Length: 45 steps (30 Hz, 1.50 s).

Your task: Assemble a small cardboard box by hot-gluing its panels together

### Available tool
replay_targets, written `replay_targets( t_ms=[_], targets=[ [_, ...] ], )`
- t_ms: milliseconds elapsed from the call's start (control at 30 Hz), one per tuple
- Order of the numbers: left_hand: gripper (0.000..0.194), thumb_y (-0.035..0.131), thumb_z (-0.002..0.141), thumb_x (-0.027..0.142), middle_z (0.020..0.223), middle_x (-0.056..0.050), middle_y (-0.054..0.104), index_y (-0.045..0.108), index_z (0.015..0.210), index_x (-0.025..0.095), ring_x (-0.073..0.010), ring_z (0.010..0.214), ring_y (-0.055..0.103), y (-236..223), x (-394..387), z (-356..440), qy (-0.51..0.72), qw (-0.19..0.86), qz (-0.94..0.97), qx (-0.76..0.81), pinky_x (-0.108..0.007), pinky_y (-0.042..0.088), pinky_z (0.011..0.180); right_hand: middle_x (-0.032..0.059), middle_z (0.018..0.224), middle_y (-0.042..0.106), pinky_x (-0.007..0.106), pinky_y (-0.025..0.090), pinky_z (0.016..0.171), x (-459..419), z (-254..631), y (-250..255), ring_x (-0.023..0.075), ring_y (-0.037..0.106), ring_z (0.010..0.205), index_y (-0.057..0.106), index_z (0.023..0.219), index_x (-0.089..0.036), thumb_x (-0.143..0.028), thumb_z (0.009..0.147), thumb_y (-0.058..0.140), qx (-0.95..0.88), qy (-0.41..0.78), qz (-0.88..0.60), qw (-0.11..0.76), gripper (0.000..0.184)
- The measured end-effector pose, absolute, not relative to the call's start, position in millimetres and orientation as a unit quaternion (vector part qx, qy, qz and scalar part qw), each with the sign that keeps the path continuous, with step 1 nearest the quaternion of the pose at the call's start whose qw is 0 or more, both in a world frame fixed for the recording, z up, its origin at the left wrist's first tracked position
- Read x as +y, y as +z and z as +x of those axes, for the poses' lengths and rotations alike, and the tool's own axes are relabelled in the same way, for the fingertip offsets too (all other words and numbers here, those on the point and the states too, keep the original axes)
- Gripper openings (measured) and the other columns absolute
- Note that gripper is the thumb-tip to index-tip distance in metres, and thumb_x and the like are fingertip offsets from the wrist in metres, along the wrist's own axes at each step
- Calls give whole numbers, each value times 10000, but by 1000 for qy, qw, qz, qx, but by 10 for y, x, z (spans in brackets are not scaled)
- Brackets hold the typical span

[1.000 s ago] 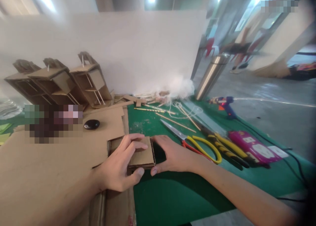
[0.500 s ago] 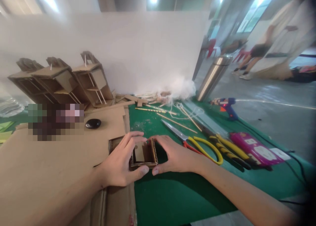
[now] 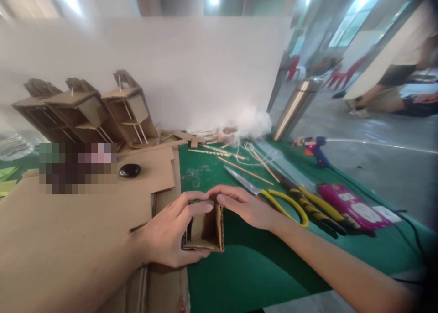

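A small open cardboard box (image 3: 204, 244) sits between my hands, its hollow inside facing up toward me. My left hand (image 3: 171, 228) wraps its left side, thumb along the near edge and fingers across the far edge. At the far right corner, my right hand (image 3: 241, 206) pinches the wall between thumb and fingers; the fingertips of both hands meet there. Part of the far wall is hidden behind my fingers. Right of my right hand lie scissors (image 3: 285, 206) with yellow and red handles.
Cardboard sheets (image 3: 85, 231) cover the left of the green table (image 3: 239, 276); a black oval object (image 3: 129, 170) rests on them. Three cardboard structures (image 3: 128, 107) stand behind. At right are a steel flask (image 3: 297, 107), glue gun (image 3: 315, 148), yellow-black pliers (image 3: 315, 208) and a magenta case (image 3: 352, 208).
The box has come nearer to me and slightly right, showing more of its inside. My right thumb has shifted from near its front corner to the far right corner. A background person moved right.
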<state>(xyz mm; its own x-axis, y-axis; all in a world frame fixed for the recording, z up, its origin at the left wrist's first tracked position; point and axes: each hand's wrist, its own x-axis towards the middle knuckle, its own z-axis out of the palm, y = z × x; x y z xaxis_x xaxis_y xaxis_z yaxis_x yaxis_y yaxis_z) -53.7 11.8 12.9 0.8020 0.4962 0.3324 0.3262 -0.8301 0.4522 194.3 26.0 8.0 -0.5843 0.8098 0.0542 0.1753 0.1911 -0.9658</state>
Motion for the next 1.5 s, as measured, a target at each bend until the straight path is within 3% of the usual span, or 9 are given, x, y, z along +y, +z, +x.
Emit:
replay_targets(
  t_ms=[133,300,500,600,800,1100,1267,1367,1500],
  targets=[
    [895,796,737,237,1431,-198,412,242,1440,250,-372,1383,426,82,118,-534,238,157,938,195,-521,487,1075,82,1065,709,384,478,921,316,1973,39,243,638,1028,708,1068,-182,-536,931,604,-697,551,-336,312,394],
    [982,824,737,308,1483,-225,375,177,1474,255,-407,1430,365,36,159,-543,256,150,929,222,-596,443,1097,48,939,676,337,462,837,364,2050,41,192,617,885,744,961,-194,-471,934,629,-723,534,-314,305,301],
    [1107,886,675,454,1454,-217,472,158,1490,280,-419,1338,506,37,197,-537,249,174,918,254,-601,468,1067,42,924,663,336,451,818,364,2090,76,193,598,885,726,937,-202,-523,921,634,-687,560,-322,332,335],
    [1068,884,682,432,1438,-203,507,190,1478,274,-401,1307,546,21,201,-535,241,192,914,263,-564,493,1055,27,903,668,344,442,843,365,2082,52,191,591,884,733,929,-219,-522,898,667,-643,565,-365,366,311],
    [940,859,719,356,1485,-251,409,218,1399,256,-402,1361,495,-18,216,-538,260,222,900,271,-562,496,1058,13,910,667,354,483,881,402,2034,18,192,610,910,732,859,-228,-465,781,796,-482,631,-358,492,258],
    [900,823,773,441,1510,-258,394,227,1424,267,-425,1415,433,9,231,-554,296,215,892,266,-621,465,1078,-22,699,585,286,520,682,481,2086,-7,143,565,660,638,779,-223,-339,805,676,-384,630,-373,563,125],
    [943,793,791,499,1535,-288,386,178,1463,253,-430,1462,359,2,252,-557,334,187,887,257,-682,380,1121,-26,543,495,252,473,497,448,2134,83,116,465,488,580,613,-197,-304,748,632,-408,659,-375,508,181],
    [944,799,784,500,1518,-302,408,181,1450,245,-425,1450,382,0,249,-546,332,168,893,252,-698,344,1135,-50,489,440,218,372,373,391,2084,123,95,380,404,589,636,-189,-356,779,649,-444,690,-376,430,228],
    [939,824,764,476,1514,-312,417,191,1419,248,-423,1441,398,13,235,-533,330,170,894,252,-689,383,1112,-63,491,454,183,337,349,326,1987,106,77,378,396,562,674,-187,-499,836,697,-486,703,-376,359,376]
  ],
)
